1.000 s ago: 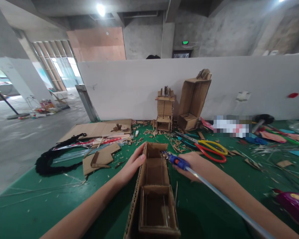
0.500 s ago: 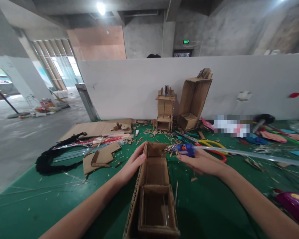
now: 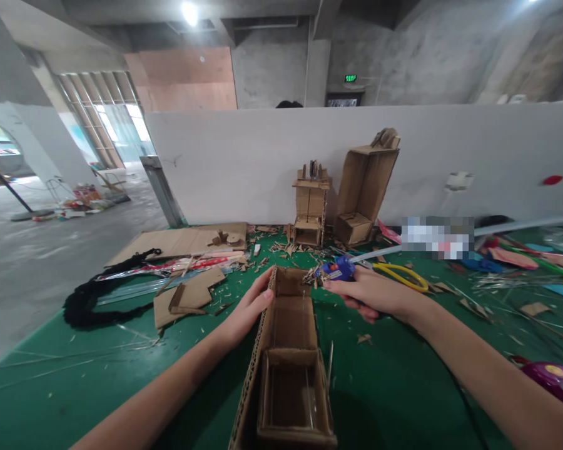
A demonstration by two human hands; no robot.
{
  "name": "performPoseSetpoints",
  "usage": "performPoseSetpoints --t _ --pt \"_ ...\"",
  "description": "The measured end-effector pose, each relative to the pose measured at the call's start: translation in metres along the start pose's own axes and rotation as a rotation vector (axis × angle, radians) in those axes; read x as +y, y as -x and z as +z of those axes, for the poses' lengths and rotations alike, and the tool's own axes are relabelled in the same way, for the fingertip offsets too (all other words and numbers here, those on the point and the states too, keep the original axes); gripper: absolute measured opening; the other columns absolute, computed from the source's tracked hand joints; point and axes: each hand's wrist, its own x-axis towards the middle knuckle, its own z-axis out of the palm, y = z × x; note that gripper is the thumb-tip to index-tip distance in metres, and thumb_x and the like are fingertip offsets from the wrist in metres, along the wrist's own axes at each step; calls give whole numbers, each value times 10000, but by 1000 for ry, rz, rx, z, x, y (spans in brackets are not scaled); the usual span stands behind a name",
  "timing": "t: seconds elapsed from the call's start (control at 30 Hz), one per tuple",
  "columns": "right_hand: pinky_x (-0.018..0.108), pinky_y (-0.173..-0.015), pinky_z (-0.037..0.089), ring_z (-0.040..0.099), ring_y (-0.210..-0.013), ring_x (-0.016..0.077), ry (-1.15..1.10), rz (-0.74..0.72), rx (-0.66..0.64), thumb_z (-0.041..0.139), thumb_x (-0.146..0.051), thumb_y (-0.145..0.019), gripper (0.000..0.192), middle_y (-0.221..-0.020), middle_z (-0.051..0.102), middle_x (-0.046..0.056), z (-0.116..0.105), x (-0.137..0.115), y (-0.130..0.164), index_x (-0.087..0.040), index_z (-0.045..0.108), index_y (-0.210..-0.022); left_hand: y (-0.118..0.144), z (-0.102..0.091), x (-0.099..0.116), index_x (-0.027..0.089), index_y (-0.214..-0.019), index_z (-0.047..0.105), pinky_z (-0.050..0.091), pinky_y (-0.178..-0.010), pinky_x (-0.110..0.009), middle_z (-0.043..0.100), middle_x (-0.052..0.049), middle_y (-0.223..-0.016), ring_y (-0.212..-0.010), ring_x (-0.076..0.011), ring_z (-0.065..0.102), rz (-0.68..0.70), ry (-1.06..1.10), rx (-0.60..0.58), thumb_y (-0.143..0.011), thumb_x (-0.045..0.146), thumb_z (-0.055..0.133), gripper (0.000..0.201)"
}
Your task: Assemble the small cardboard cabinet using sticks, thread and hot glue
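Beside cardboard box [image 3: 288,350], right hand [image 3: 373,294] gripping glue gun [image 3: 336,270].

A single head-worn view looks forward and down along both forearms, close over the green felt-covered worktop [image 3: 75,400]. It faces the long white partition wall [image 3: 244,162] at the far edge, with bare concrete ceiling and open floor beyond.
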Motion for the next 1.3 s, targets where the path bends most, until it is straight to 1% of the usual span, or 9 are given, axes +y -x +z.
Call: performPoseSetpoints --t 0.13,0.27,0.4,0.6,0.7,0.87,1.0,1.17,1.3 --pt "188 -324 323 363 -329 44 81 13 -13 549 -568 -774 447 -486 402 -66 -1 -8 1 -198 386 -582 1 1 3 220 -1418 337 210 -1140 -413 292 -38 -1510 -1392 -313 210 -2 -11 -11 -782 625 516 775" --pt "210 -351 380 419 -340 73 202 -11 17 516 -618 -770 477 -462 417 -49 -1 -11 4 -199 402 -573 2 1 4 213 -1422 323 187 -1146 -414 278 -44 -1516 -1393 -305 209 8 -34 -20 -801 616 498 761" --pt "198 -349 354 440 -340 81 247 -16 68 498 -635 -779 487 -442 419 -49 1 -8 7 -201 402 -581 2 0 3 211 -1428 304 199 -1144 -393 276 -42 -1517 -1394 -283 216 5 -42 -24 -820 596 485 742" --pt "194 -347 326 392 -309 60 123 -53 122 481 -657 -785 503 -458 417 -65 4 15 7 -199 393 -595 3 1 5 205 -1432 297 219 -1136 -407 279 -56 -1515 -1388 -301 228 -10 -25 -22 -795 628 493 789" --pt "196 -355 324 375 -308 58 52 -57 144 481 -661 -786 512 -430 390 -74 7 27 9 -197 399 -585 2 1 4 211 -1426 313 201 -1141 -418 283 -57 -1513 -1390 -294 224 -1 -50 -14 -810 608 489 754" --pt "198 -358 293 375 -320 60 41 -74 131 488 -647 -792 513 -425 396 -70 12 43 8 -194 403 -568 2 1 4 229 -1419 332 203 -1138 -440 301 -49 -1506 -1388 -306 225 3 -34 -6 -812 597 497 728" --pt "208 -378 301 390 -333 73 68 -87 122 464 -655 -802 535 -386 384 -62 15 55 2 -196 397 -536 3 2 6 225 -1414 347 192 -1143 -434 303 -47 -1505 -1389 -310 220 -3 -44 8 -793 616 511 752" --pt "214 -380 314 395 -336 80 37 -87 132 483 -654 -790 517 -392 398 -63 17 57 1 -203 401 -552 3 1 6 226 -1420 334 203 -1144 -408 283 -34 -1513 -1398 -297 199 -9 -45 6 -791 618 511 762" --pt "213 -373 303 371 -327 72 -20 -96 135 484 -657 -789 526 -389 371 -72 17 56 2 -204 380 -543 3 0 3 216 -1431 307 194 -1148 -390 265 -33 -1520 -1402 -284 192 -15 -44 -4 -805 614 494 764"
